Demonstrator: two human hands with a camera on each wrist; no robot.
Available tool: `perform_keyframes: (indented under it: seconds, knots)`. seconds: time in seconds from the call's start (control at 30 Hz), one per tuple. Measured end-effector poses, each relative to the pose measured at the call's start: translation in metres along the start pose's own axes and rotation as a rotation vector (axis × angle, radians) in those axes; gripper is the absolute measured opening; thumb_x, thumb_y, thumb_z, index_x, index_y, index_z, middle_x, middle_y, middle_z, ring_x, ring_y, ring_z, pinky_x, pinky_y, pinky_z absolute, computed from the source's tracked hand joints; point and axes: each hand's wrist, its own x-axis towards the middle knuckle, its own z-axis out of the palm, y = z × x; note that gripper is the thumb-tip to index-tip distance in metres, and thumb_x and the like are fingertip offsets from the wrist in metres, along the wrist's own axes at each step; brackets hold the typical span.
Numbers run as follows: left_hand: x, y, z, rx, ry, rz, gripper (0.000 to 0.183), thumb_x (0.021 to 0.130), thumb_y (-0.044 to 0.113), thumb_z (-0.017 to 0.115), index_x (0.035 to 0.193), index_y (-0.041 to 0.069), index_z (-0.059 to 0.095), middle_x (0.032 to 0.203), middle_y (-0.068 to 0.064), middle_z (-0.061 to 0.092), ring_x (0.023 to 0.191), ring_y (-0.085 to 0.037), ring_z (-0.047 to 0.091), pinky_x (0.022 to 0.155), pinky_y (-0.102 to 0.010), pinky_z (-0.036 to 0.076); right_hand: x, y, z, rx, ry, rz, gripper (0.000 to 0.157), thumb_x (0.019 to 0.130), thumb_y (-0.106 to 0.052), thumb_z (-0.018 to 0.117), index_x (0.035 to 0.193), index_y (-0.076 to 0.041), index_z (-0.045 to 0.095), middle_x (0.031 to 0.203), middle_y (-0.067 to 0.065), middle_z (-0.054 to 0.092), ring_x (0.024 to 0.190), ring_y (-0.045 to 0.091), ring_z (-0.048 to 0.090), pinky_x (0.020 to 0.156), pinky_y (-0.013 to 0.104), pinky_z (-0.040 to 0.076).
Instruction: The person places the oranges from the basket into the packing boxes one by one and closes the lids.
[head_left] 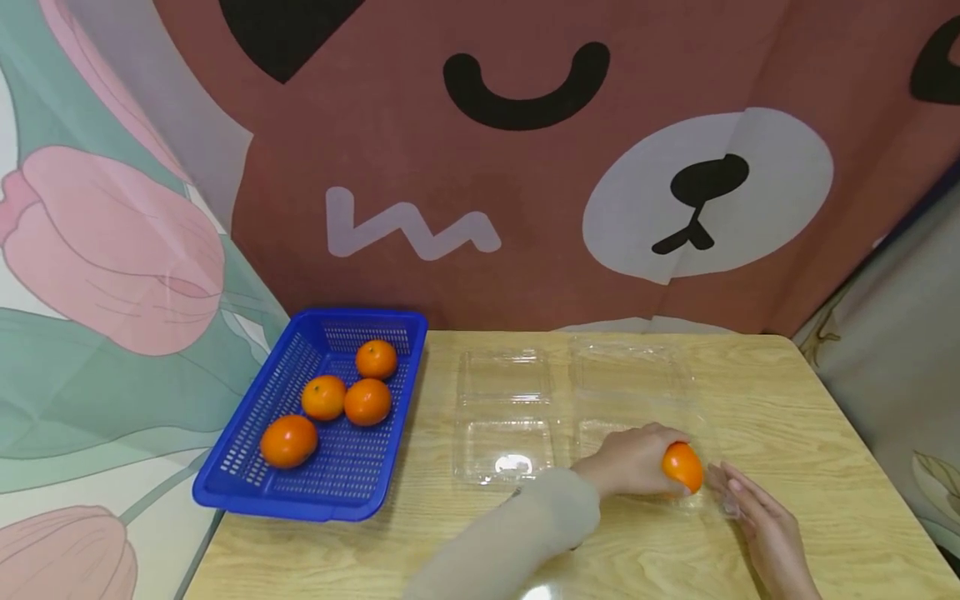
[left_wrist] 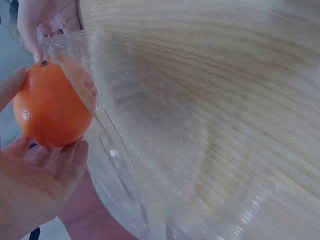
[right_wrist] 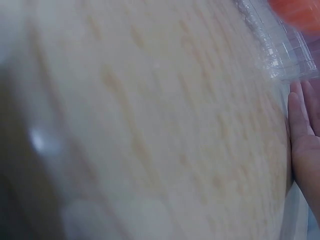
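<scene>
In the head view my left hand (head_left: 637, 460) reaches across and holds an orange (head_left: 683, 468) over the near half of the right-hand clear plastic clamshell box (head_left: 630, 371). Thumb and fingers lie on opposite sides of the fruit in the left wrist view, where the orange (left_wrist: 52, 107) is beside the box's clear wall (left_wrist: 112, 135). My right hand (head_left: 768, 525) is at the near right corner of that box, its fingers mostly straight. From the right wrist, those fingertips (right_wrist: 296, 92) appear to touch the plastic corner (right_wrist: 295, 70); the contact is partly hidden.
A blue plastic basket (head_left: 382, 492) with several oranges (head_left: 289, 442) stands on the left of the wooden table (head_left: 795, 417). Between it and my left hand lies another open clear clamshell box (head_left: 504, 408). A bear-patterned curtain (head_left: 420, 167) hangs behind the table.
</scene>
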Motion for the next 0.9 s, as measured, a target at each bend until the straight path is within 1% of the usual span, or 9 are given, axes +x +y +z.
perform_keyframes:
  seconds: [0.13, 0.23, 0.33, 0.43, 0.53, 0.63, 0.77, 0.9]
  knots:
    - [0.007, 0.007, 0.008, -0.006, -0.027, -0.017, 0.066, 0.075, 0.051, 0.071, 0.134, 0.038, 0.043, 0.127, 0.022, 0.045, 0.099, 0.005, 0.049, 0.072, -0.023, 0.041, 0.0, -0.002, 0.0, 0.006, 0.032, 0.046, 0.05, 0.097, -0.027, 0.048, 0.144, -0.013, 0.034, 0.118, -0.017, 0.06, 0.106, -0.006, 0.054, 0.081, 0.008, 0.041]
    - [0.009, 0.01, 0.014, -0.008, -0.042, -0.029, 0.065, 0.076, 0.05, 0.071, 0.134, 0.038, 0.043, 0.127, 0.021, 0.046, 0.099, 0.005, 0.049, 0.072, -0.023, 0.042, 0.0, -0.002, 0.0, 0.007, 0.045, 0.065, 0.051, 0.097, -0.028, 0.049, 0.144, -0.015, 0.034, 0.115, -0.019, 0.061, 0.105, -0.007, 0.054, 0.08, 0.008, 0.041]
    - [0.009, 0.011, 0.02, 0.009, -0.061, -0.033, 0.066, 0.076, 0.051, 0.07, 0.134, 0.038, 0.043, 0.126, 0.021, 0.046, 0.1, 0.005, 0.049, 0.073, -0.023, 0.043, 0.001, -0.002, 0.0, 0.007, 0.056, 0.07, 0.052, 0.096, -0.029, 0.05, 0.144, -0.013, 0.034, 0.114, -0.02, 0.061, 0.104, -0.008, 0.055, 0.079, 0.008, 0.041]
    - [0.009, 0.01, 0.023, 0.021, -0.062, -0.035, 0.065, 0.077, 0.051, 0.069, 0.135, 0.037, 0.042, 0.127, 0.02, 0.046, 0.1, 0.004, 0.049, 0.073, -0.022, 0.043, 0.001, -0.002, 0.001, 0.007, 0.053, 0.06, 0.053, 0.096, -0.028, 0.05, 0.144, -0.011, 0.034, 0.113, -0.02, 0.061, 0.103, -0.006, 0.056, 0.078, 0.009, 0.043]
    - [0.009, 0.009, 0.025, 0.033, -0.067, -0.031, 0.065, 0.078, 0.052, 0.067, 0.136, 0.038, 0.04, 0.129, 0.02, 0.044, 0.103, 0.003, 0.049, 0.076, -0.021, 0.042, 0.001, 0.0, 0.001, 0.03, 0.03, 0.027, 0.048, 0.097, -0.024, 0.049, 0.142, -0.011, 0.037, 0.115, -0.017, 0.062, 0.103, -0.003, 0.057, 0.08, 0.011, 0.044]
    - [0.009, 0.009, 0.026, 0.056, -0.079, -0.013, 0.065, 0.079, 0.053, 0.066, 0.137, 0.039, 0.038, 0.132, 0.02, 0.042, 0.107, 0.003, 0.047, 0.078, -0.021, 0.043, 0.001, 0.002, -0.001, 0.069, 0.013, 0.0, 0.041, 0.097, -0.02, 0.048, 0.138, -0.015, 0.045, 0.115, -0.014, 0.062, 0.103, 0.0, 0.058, 0.082, 0.013, 0.045]
    - [0.01, 0.011, 0.026, 0.079, -0.086, 0.003, 0.067, 0.08, 0.054, 0.064, 0.138, 0.041, 0.035, 0.137, 0.022, 0.036, 0.115, 0.002, 0.044, 0.082, -0.022, 0.042, 0.001, 0.003, -0.003, 0.08, 0.023, 0.011, 0.035, 0.097, -0.021, 0.049, 0.132, -0.021, 0.053, 0.114, -0.015, 0.063, 0.102, 0.0, 0.059, 0.081, 0.013, 0.046]
    - [0.011, 0.012, 0.026, 0.105, -0.098, 0.008, 0.068, 0.08, 0.056, 0.062, 0.14, 0.044, 0.031, 0.143, 0.023, 0.03, 0.124, 0.001, 0.035, 0.091, -0.026, 0.039, 0.002, 0.002, -0.003, 0.055, 0.04, 0.036, 0.036, 0.096, -0.024, 0.051, 0.132, -0.022, 0.053, 0.112, -0.017, 0.063, 0.101, -0.001, 0.059, 0.079, 0.013, 0.045]
